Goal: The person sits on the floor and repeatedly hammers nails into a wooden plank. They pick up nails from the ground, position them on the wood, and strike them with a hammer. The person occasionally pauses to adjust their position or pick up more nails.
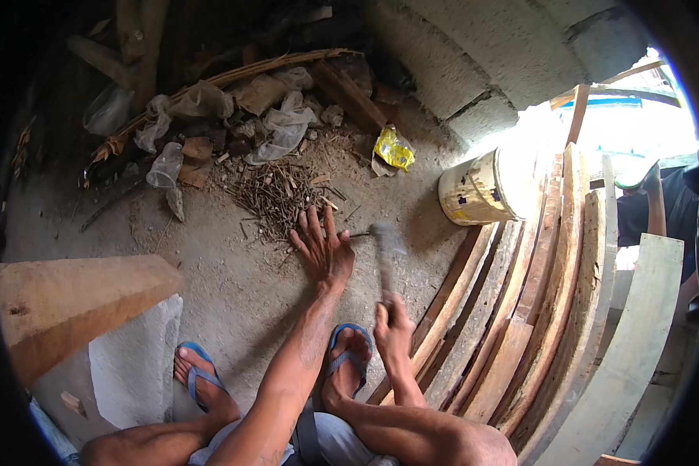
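My left hand [326, 250] is palm down at the right edge of a heap of thin, brown, rusty-looking nails [271, 195], its fingers spread. A dark nail [359, 235] juts to the right from beside its thumb, low over the floor; the grip on it is partly hidden by the hand. My right hand [394, 326] is closed around the handle of a hammer [384, 256]. Motion blurs the hammer, and its head is at the nail's right end.
Wooden planks [530, 303] lie side by side on the right, with a stained white bucket [472, 189] at their far end. A timber beam [87, 297] and concrete block [137, 361] stand left. Plastic bags [282, 128] and scraps lie beyond the nails. Another person [678, 204] is partly visible at right.
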`<state>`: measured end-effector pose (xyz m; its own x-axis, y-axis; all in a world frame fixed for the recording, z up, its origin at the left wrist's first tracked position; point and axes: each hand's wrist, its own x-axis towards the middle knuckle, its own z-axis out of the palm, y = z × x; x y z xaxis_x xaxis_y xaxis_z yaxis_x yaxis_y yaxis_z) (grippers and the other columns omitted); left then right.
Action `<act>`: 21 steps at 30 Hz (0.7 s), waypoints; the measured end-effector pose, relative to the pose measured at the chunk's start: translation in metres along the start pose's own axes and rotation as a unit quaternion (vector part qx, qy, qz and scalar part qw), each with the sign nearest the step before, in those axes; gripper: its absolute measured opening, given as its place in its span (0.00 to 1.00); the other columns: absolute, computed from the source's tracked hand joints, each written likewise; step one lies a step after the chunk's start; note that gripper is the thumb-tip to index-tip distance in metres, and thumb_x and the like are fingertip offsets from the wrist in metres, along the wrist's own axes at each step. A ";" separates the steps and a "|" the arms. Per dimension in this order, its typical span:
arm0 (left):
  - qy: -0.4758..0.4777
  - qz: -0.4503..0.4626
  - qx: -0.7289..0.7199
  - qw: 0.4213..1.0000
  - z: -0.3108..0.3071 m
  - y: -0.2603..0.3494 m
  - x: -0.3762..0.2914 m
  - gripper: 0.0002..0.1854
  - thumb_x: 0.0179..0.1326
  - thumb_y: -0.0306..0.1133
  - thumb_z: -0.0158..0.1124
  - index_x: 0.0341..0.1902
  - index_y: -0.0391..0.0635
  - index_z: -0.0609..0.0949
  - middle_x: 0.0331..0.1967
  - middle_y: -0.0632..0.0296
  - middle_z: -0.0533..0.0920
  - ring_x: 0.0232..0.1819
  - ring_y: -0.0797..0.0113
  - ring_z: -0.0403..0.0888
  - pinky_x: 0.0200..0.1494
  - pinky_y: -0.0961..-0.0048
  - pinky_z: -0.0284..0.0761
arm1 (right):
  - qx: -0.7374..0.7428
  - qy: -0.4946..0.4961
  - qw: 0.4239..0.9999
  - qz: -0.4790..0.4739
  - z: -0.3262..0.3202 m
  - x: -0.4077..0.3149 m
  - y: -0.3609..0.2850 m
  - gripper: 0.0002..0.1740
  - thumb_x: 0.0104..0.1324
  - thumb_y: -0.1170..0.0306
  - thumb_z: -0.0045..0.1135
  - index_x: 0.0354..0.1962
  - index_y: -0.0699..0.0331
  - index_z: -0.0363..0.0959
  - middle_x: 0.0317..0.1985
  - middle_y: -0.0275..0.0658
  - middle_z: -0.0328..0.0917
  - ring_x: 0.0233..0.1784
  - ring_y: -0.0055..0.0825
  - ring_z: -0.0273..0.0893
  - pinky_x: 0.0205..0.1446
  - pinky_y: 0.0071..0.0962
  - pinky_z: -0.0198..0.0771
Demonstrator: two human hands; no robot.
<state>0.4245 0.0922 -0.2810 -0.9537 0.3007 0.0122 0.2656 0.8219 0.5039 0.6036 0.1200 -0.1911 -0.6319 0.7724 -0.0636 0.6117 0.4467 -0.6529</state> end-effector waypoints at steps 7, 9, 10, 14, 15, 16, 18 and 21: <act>0.014 0.020 -0.031 0.999 -0.004 -0.007 -0.002 0.31 0.73 0.43 0.58 0.75 0.46 0.65 0.78 0.50 0.59 0.81 0.48 0.51 0.78 0.35 0.42 | 0.155 0.097 0.983 -0.005 -0.029 -0.015 -0.003 0.20 0.74 0.70 0.61 0.60 0.68 0.73 0.23 0.27 0.70 0.21 0.12 0.65 0.22 0.18 0.61; 0.047 0.041 -0.052 0.997 -0.007 -0.014 -0.003 0.29 0.72 0.42 0.58 0.73 0.46 0.66 0.77 0.50 0.60 0.80 0.47 0.53 0.77 0.34 0.44 | 0.238 0.094 0.967 -0.009 -0.044 -0.022 -0.008 0.20 0.75 0.67 0.60 0.60 0.67 0.71 0.21 0.28 0.69 0.17 0.13 0.64 0.17 0.18 0.59; 0.037 0.039 -0.063 0.997 -0.007 -0.016 -0.004 0.28 0.72 0.41 0.58 0.72 0.46 0.67 0.76 0.50 0.61 0.80 0.47 0.54 0.77 0.34 0.45 | 0.286 0.079 0.955 0.002 -0.051 -0.027 -0.010 0.21 0.75 0.65 0.60 0.59 0.67 0.71 0.20 0.28 0.68 0.15 0.13 0.63 0.15 0.19 0.59; 0.057 0.034 -0.043 0.997 -0.004 -0.009 -0.003 0.29 0.71 0.43 0.60 0.71 0.46 0.67 0.74 0.51 0.63 0.79 0.47 0.56 0.77 0.34 0.46 | 0.343 0.086 0.935 0.025 -0.054 -0.035 -0.007 0.19 0.74 0.64 0.62 0.53 0.71 0.74 0.17 0.28 0.70 0.15 0.13 0.66 0.17 0.18 0.59; 0.052 0.033 -0.027 0.998 -0.003 -0.007 -0.002 0.30 0.71 0.43 0.61 0.71 0.46 0.67 0.74 0.51 0.63 0.79 0.46 0.56 0.77 0.34 0.46 | 0.336 0.087 0.937 0.034 -0.051 -0.035 -0.005 0.19 0.73 0.65 0.63 0.54 0.71 0.75 0.18 0.28 0.71 0.15 0.14 0.65 0.17 0.19 0.59; 0.058 0.028 -0.014 0.998 -0.003 -0.004 -0.002 0.31 0.70 0.44 0.62 0.71 0.46 0.67 0.74 0.51 0.63 0.79 0.46 0.56 0.76 0.34 0.46 | 0.274 0.098 0.956 0.028 -0.050 -0.035 -0.002 0.19 0.73 0.66 0.63 0.54 0.70 0.76 0.19 0.28 0.72 0.15 0.14 0.65 0.18 0.19 0.59; 0.066 0.035 -0.019 0.997 -0.003 -0.005 -0.003 0.30 0.68 0.43 0.66 0.69 0.47 0.69 0.74 0.52 0.63 0.79 0.45 0.56 0.76 0.32 0.46 | 0.194 0.102 0.976 0.010 -0.048 -0.035 0.002 0.19 0.72 0.66 0.64 0.54 0.70 0.76 0.19 0.28 0.72 0.15 0.14 0.65 0.19 0.20 0.59; 0.061 0.092 -0.068 0.992 -0.007 -0.017 -0.007 0.24 0.63 0.39 0.72 0.61 0.51 0.77 0.72 0.53 0.64 0.79 0.46 0.57 0.75 0.29 0.48 | 0.213 0.091 0.973 0.006 -0.051 -0.034 0.001 0.19 0.71 0.66 0.66 0.54 0.70 0.77 0.19 0.28 0.73 0.17 0.14 0.67 0.20 0.19 0.59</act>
<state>0.4254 0.0728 -0.2837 -0.9028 0.3721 0.2156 0.4236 0.6831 0.5949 0.6499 0.1172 -0.1513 -0.5076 0.8609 0.0352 0.3417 0.2386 -0.9090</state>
